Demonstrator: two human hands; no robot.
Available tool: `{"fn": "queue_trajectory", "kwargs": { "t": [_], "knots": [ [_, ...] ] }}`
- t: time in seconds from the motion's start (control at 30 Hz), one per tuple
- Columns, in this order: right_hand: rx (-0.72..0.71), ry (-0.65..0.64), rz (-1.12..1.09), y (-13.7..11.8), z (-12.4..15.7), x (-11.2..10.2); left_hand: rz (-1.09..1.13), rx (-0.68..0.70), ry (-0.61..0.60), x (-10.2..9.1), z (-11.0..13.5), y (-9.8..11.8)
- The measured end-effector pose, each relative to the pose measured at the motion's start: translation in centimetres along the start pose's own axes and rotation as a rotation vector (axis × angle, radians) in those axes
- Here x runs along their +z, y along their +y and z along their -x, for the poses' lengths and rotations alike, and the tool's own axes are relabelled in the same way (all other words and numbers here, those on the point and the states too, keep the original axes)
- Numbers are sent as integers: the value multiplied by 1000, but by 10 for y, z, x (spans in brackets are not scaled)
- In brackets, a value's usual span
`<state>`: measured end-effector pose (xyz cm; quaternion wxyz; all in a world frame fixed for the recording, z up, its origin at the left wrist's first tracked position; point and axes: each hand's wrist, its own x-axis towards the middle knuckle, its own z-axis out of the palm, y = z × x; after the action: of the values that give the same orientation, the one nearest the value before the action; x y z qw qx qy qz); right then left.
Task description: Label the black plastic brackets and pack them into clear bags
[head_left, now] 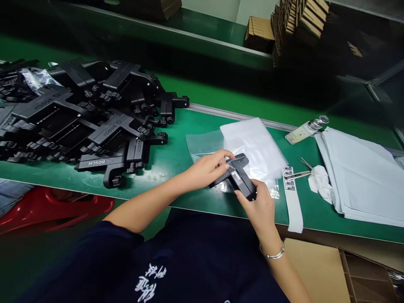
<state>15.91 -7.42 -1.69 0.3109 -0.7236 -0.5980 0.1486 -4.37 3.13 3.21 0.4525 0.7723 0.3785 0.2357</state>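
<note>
Both my hands grip one black plastic Bosch-type holder (242,173), raised over the front of the green table. My left hand (210,168) pinches its arm from the left, thumb on top. My right hand (260,204) is wrapped round its lower right end. A small pale label (236,177) with a dark mark sits on the holder's upper face. Behind and under it lies a stack of clear plastic bags (252,139). To the right is a white label strip (293,206) with printed black codes at its top.
A large pile of black Bosch holders (104,126) fills the table's left. At right are a small bottle (303,131), tweezers (298,174), crumpled white paper (320,183) and white sheets (362,176). A red stool (57,210) stands at lower left, cardboard (315,269) below right.
</note>
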Motion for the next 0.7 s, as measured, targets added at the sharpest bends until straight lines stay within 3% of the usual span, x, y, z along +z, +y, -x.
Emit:
{"fn": "queue_trajectory", "kwargs": {
  "t": [0.1,0.2,0.27,0.43,0.6,0.7],
  "knots": [
    [-104,78,84,1,4,2,-69,-26,-74,4,5,0],
    [-40,139,96,5,3,2,-116,-21,-113,8,12,-3],
    [6,140,86,5,2,3,-108,-10,-82,9,12,-4],
    [-25,-1,2,7,0,3,-201,-83,129,3,-3,-18],
    [-95,-9,3,18,12,-4,-233,-105,48,17,6,-35],
    [-160,92,34,22,19,1,-169,-93,115,33,17,-52]
  ]
}}
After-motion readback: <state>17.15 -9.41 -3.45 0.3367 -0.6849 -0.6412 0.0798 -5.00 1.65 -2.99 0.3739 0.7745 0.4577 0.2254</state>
